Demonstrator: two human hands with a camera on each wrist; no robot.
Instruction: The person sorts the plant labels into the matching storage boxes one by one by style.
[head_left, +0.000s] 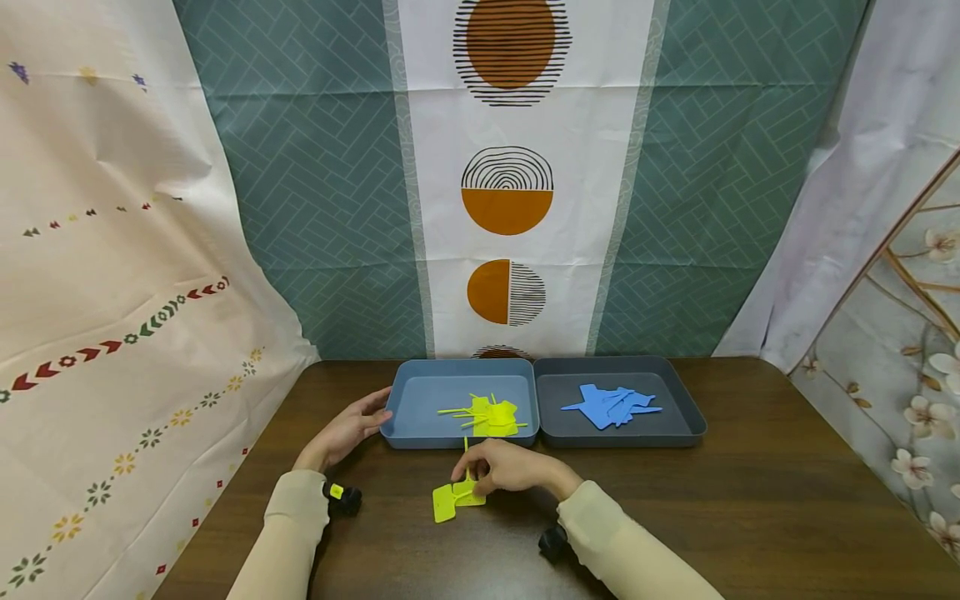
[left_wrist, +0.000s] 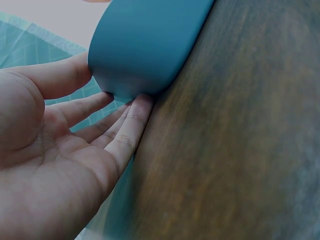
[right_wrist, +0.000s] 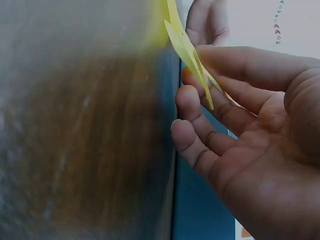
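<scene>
My left hand (head_left: 352, 429) is at the left end of a blue-grey tray (head_left: 408, 400); thumb and fairly straight fingers touch its outer wall (left_wrist: 145, 45) and rim. In front of this tray, my right hand (head_left: 510, 467) pinches yellow plastic tags (head_left: 468, 493) with flat, square heads and a thin stem pointing to the tray. One yellow head (head_left: 444, 505) sticks out left of the fingers. In the right wrist view the thumb and index finger hold the thin yellow tags (right_wrist: 187, 52). A pile of similar yellow tags (head_left: 495, 417) lies in the blue-grey tray.
A dark grey tray (head_left: 678, 421) adjoins the blue-grey one on the right, with several blue flat plastic pieces (head_left: 611, 406) in it. Both trays stand near the back edge of the brown wooden table (head_left: 750, 500). Patterned cloths (head_left: 322, 167) hang behind it.
</scene>
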